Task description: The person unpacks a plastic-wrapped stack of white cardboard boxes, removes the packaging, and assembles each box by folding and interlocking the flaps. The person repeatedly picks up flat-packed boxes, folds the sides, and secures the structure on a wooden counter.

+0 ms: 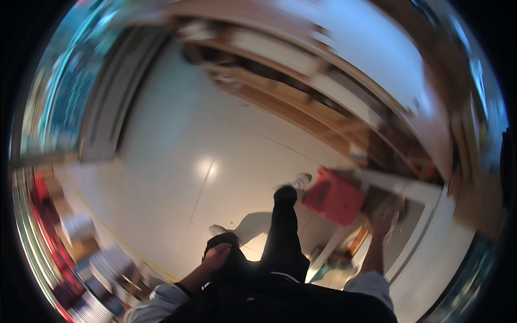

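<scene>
My left hand [217,255] hangs beside my left thigh with its fingers curled in, and nothing shows in it. A dark band circles that wrist. On the right, my right hand [383,223] reaches forward over the white frame of a table or stand. Motion smears its fingers, and a pale, shiny blur lies beside them, so I cannot make out whether it holds anything. Closest to this hand on its left is a red plastic stool [335,198], standing on the floor by my forward shoe.
Wooden shelving [301,99] runs along the far side to the right. A grey cabinet or door frame [116,91] stands far left. Stacked boxes and goods [89,245] line the near left, beside a yellow floor line [116,237]. The pale tiled floor [177,134] spreads between them.
</scene>
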`<control>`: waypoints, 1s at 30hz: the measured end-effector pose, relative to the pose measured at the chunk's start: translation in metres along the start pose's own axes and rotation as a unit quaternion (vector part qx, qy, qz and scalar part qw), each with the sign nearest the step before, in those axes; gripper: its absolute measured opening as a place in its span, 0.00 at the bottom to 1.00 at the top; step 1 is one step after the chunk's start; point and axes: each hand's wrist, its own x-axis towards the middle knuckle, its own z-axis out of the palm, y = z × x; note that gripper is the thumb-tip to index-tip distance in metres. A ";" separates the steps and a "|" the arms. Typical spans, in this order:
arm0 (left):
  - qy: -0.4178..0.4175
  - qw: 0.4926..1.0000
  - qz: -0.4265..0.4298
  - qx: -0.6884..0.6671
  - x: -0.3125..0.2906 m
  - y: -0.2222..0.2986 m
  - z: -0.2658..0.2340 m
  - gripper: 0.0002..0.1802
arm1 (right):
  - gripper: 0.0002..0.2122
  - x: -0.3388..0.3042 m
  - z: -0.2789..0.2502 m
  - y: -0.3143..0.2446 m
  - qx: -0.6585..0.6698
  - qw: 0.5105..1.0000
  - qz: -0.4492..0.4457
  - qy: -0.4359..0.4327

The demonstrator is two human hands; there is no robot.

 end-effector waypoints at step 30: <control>0.640 0.201 0.091 -0.737 -0.454 -0.617 -0.577 0.13 | 0.27 -1.093 -0.263 -0.750 -0.015 0.187 -0.077 -0.979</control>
